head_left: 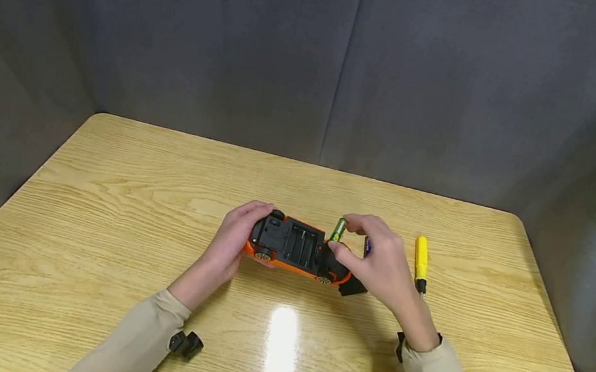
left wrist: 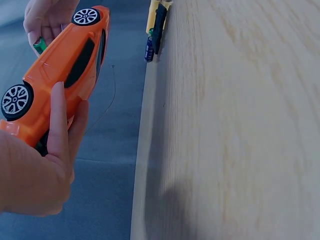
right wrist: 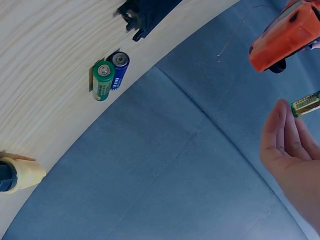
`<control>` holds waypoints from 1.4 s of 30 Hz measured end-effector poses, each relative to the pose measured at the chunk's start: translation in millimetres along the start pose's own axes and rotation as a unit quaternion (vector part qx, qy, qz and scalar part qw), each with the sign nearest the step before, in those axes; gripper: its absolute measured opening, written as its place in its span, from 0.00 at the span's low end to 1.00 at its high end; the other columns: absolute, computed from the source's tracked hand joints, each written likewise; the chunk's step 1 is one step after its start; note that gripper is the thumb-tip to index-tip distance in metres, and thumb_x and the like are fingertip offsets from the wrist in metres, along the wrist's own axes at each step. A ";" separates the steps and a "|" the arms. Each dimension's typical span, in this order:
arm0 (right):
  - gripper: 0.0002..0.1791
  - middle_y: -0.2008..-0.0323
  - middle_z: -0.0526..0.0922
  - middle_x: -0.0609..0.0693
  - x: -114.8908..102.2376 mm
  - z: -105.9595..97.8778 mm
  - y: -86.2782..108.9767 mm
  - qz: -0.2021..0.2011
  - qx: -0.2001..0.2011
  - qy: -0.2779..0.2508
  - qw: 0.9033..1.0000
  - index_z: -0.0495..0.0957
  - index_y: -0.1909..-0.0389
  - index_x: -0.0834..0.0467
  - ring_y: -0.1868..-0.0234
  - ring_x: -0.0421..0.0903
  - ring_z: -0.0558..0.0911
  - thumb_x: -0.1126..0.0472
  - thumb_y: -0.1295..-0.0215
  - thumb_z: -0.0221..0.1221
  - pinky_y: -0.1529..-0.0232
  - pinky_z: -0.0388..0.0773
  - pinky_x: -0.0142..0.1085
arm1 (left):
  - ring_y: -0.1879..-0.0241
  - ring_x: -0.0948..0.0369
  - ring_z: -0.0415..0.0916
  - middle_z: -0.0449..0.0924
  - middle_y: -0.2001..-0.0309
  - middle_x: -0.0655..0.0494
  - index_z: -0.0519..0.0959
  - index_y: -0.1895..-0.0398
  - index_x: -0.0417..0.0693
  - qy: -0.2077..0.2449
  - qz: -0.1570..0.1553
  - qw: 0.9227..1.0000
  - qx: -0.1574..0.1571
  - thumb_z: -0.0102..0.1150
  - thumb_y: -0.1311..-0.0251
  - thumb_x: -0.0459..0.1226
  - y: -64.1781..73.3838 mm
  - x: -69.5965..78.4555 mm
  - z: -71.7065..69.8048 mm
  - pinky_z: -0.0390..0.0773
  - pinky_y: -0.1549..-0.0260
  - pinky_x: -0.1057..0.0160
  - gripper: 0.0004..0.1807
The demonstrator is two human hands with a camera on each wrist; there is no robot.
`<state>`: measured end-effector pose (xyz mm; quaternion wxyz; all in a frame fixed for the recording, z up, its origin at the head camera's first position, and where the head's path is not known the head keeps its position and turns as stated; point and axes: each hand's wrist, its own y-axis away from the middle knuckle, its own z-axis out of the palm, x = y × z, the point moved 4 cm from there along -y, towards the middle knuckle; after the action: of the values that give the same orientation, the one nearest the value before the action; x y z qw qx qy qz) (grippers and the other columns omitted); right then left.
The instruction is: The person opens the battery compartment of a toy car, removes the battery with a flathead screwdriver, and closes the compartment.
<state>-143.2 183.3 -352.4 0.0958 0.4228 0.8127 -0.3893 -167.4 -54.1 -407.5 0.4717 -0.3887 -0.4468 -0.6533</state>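
An orange toy car [head_left: 293, 267] is held upside down above the table, its black underside facing up with an uncovered battery compartment [head_left: 302, 246] in the middle. My left hand [head_left: 232, 233] grips the car's left end; in the left wrist view its fingers [left wrist: 58, 112] lie along the orange body. My right hand [head_left: 380, 257] pinches a green battery [head_left: 338, 230] between thumb and fingers, just above the car's right end. The same battery [right wrist: 306, 104] shows at the fingertips in the right wrist view, apart from the car [right wrist: 285, 37].
A green battery [right wrist: 103, 80] and a blue battery [right wrist: 119, 70] stand side by side on the table. Near them lies a black plastic piece [head_left: 353, 286]. Farther right is a yellow-handled screwdriver [head_left: 421, 257]. Grey curtains [head_left: 227, 44] hang behind the table.
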 end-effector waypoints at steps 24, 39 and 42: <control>0.22 0.61 0.85 0.57 12.0 -9.2 -2.2 0.004 0.033 -0.013 0.999 0.83 0.48 0.68 0.60 0.53 0.83 0.63 0.43 0.71 0.63 0.86 0.53 | 0.68 0.52 0.85 0.80 0.59 0.42 0.79 0.50 0.38 -0.004 0.005 1.000 0.002 0.52 0.23 0.42 1.9 3.3 -0.3 0.89 0.77 0.41 0.15; 0.22 0.58 0.87 0.60 42.2 -14.6 -0.5 0.036 -0.012 0.014 0.999 0.82 0.46 0.69 0.58 0.58 0.86 0.65 0.40 0.72 0.59 0.87 0.56 | 0.70 0.52 0.85 0.80 0.60 0.43 0.78 0.50 0.38 -0.001 0.009 1.000 -0.001 0.52 0.23 0.42 0.1 2.6 -1.5 0.90 0.78 0.44 0.15; 0.22 0.55 0.87 0.63 49.0 -15.6 0.8 0.049 -0.033 0.023 0.998 0.82 0.45 0.69 0.56 0.59 0.86 0.64 0.39 0.72 0.57 0.87 0.58 | 0.70 0.53 0.85 0.80 0.61 0.43 0.78 0.50 0.38 0.001 0.008 1.000 0.000 0.52 0.23 0.42 0.8 3.1 -1.3 0.90 0.80 0.46 0.15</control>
<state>-170.4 224.7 -366.0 0.1095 0.4677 0.8055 -0.3471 -167.5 -56.3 -404.9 0.4771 -0.3918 -0.4431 -0.6501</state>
